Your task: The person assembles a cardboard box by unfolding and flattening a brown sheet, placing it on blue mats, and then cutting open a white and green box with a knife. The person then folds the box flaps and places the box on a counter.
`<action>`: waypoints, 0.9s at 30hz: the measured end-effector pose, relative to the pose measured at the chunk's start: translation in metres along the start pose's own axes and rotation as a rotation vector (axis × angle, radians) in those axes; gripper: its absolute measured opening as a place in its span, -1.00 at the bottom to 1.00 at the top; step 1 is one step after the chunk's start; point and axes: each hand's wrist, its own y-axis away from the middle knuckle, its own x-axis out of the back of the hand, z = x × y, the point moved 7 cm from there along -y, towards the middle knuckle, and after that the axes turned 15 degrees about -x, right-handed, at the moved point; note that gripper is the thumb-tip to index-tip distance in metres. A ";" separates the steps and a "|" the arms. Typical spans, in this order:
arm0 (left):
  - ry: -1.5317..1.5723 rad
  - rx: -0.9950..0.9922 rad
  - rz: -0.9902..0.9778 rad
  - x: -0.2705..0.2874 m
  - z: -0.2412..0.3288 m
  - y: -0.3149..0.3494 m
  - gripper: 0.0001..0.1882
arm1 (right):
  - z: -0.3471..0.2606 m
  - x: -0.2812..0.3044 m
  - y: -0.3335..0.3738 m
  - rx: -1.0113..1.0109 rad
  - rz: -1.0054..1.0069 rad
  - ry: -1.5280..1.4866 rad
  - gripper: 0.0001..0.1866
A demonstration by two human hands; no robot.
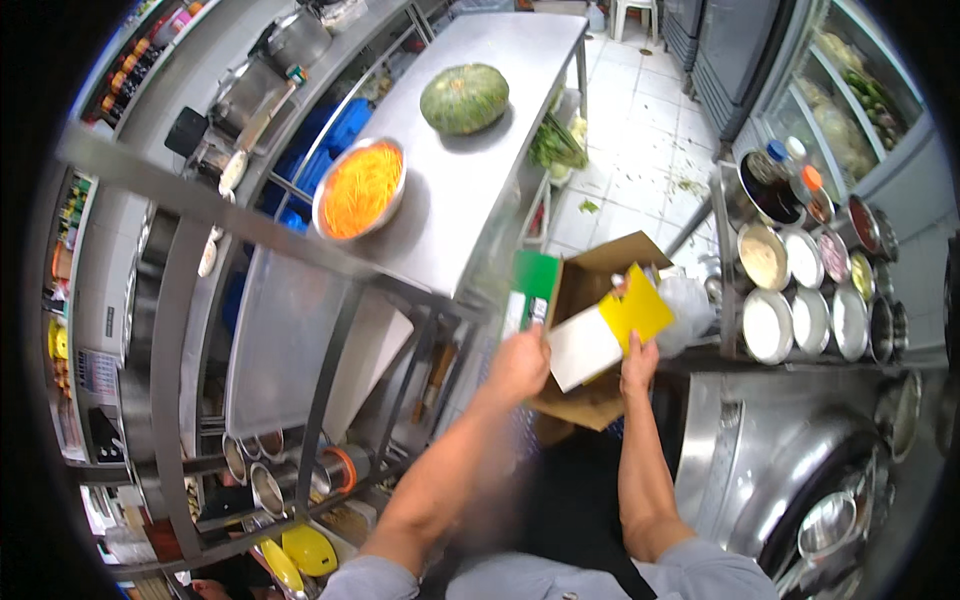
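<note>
A white-and-yellow carton point(587, 348) is tilted over an open brown cardboard box point(615, 257). My right hand point(638, 365) grips the carton at its yellow lower right edge, thumb on top. My left hand point(517, 368) is closed on the lower end of a green-and-white carton point(537, 275), just left of the cardboard box. That carton stands beside the box wall, and the fingers under it are hidden. The inside of the cardboard box is mostly covered by the white-and-yellow carton.
A steel table point(490, 165) ahead bears a green pumpkin point(464, 99) and a bowl of shredded carrot point(362, 190). A metal rack point(330, 265) stands on the left. Several round containers point(768, 325) sit at right, above a large wok point(830, 490). Leaf scraps lie on the tiled floor point(640, 150).
</note>
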 end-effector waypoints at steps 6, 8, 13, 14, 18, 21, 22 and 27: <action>0.029 -0.095 0.009 0.029 0.032 0.074 -0.74 | -0.058 0.040 0.064 0.095 0.042 0.029 -0.72; 0.036 -0.130 0.031 0.038 0.045 0.098 -0.75 | -0.067 0.058 0.084 0.120 0.093 0.002 -0.72; 0.067 -0.285 0.201 0.070 0.086 0.141 -0.78 | -0.076 0.105 0.112 0.203 0.019 -0.295 -0.69; 0.048 -0.291 0.212 0.075 0.093 0.149 -0.78 | -0.084 0.112 0.116 0.245 -0.020 -0.341 -0.69; -0.008 -0.275 0.271 0.120 0.107 0.180 -0.75 | -0.151 0.115 0.170 0.054 -0.037 -0.401 -0.64; -0.040 -0.334 0.389 0.177 0.125 0.202 -0.68 | -0.189 0.126 0.174 0.160 -0.310 -0.722 -0.62; -0.054 -0.298 0.435 0.198 0.118 0.211 -0.66 | -0.218 0.121 0.198 0.089 -0.249 -0.693 -0.62; -0.004 -0.478 0.615 0.292 0.126 0.243 -0.64 | -0.335 0.140 0.263 0.367 -0.511 -0.850 -0.58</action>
